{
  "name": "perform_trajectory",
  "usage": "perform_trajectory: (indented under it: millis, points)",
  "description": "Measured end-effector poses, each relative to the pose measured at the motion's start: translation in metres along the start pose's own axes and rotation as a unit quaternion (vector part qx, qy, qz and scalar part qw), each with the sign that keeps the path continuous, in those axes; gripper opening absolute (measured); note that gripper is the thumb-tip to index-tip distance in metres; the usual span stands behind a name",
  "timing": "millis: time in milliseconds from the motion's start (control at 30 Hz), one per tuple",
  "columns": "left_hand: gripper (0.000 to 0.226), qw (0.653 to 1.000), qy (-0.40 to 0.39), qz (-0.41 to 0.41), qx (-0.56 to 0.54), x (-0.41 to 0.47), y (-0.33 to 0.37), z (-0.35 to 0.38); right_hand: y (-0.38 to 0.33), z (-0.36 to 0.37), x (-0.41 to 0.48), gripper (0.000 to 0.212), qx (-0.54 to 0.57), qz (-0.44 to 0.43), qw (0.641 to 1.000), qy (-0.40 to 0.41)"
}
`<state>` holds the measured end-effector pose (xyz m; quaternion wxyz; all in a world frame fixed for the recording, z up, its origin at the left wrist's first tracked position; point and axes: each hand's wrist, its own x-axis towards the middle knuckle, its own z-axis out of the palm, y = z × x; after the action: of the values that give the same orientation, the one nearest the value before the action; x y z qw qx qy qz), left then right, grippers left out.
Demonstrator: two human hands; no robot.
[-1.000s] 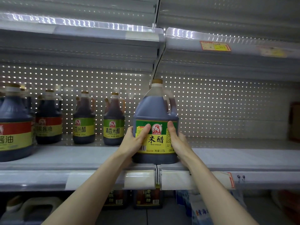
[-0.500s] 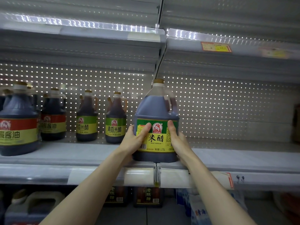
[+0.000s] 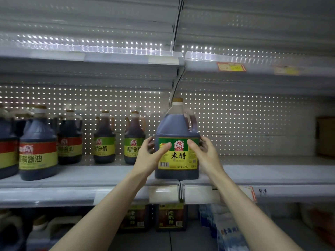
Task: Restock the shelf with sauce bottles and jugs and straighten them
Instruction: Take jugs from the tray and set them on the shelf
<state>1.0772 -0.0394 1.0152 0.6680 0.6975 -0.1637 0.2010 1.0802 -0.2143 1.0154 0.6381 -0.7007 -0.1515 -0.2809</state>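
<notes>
A large rice vinegar jug (image 3: pixel 176 134) with a green and yellow label stands upright at the front of the middle shelf (image 3: pixel 272 175), over the seam between two shelf sections. My left hand (image 3: pixel 148 156) is at its left side and my right hand (image 3: pixel 204 156) at its right. Both have their fingers spread and loose beside the jug, with the thumbs lying across the top of the label. Neither palm presses on the jug. Whether the thumbs touch it is unclear.
Left of the jug stand two smaller green-label vinegar bottles (image 3: pixel 104 138) (image 3: pixel 134 140) near the back, and red-label soy sauce jugs (image 3: pixel 38 144) (image 3: pixel 69 138). The shelf right of the jug is bare up to a brown box (image 3: pixel 325 136). Below are dark bottles (image 3: pixel 171 217) and a blue-white bag (image 3: pixel 226 232).
Both hands have loosened from a firm hold on the jug; the fingers now show beside it. The jug stays on the shelf. My view has shifted left and upward.
</notes>
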Motion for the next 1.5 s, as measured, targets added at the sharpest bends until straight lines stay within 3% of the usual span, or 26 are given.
perform_trajectory:
  millis: [167,333,533,800,967,1133,1300,1500]
  points:
    - [0.082,0.999,-0.016,0.019,0.041,-0.038,0.008,-0.026,-0.013,0.007,-0.036,0.045,-0.032,-0.020,0.999,0.035]
    - [0.070,0.999,-0.014,0.016,0.023,-0.081,0.014,-0.055,-0.033,0.020,-0.078,0.053,-0.022,-0.019,0.999,0.041]
    - [0.051,1.000,0.007,0.002,0.015,-0.132,0.030,-0.100,-0.063,0.045,-0.123,0.039,-0.022,-0.023,0.999,0.014]
    - [0.046,0.996,0.065,0.004,0.063,-0.200,0.057,-0.171,-0.087,0.098,-0.170,0.032,0.016,-0.030,0.997,-0.063]
    - [0.065,0.991,0.106,0.004,0.081,-0.243,0.076,-0.188,-0.101,0.119,-0.198,0.032,0.046,-0.036,0.991,-0.119]
    - [0.048,0.983,0.143,0.002,0.119,-0.286,0.090,-0.208,-0.112,0.139,-0.229,0.033,0.085,-0.030,0.984,-0.155]
    - [0.048,0.971,0.185,-0.015,0.152,-0.322,0.093,-0.238,-0.114,0.165,-0.261,0.039,0.099,-0.011,0.976,-0.193]
    - [0.045,0.968,0.199,-0.040,0.145,-0.342,0.064,-0.260,-0.099,0.191,-0.284,0.028,0.087,0.013,0.971,-0.220]
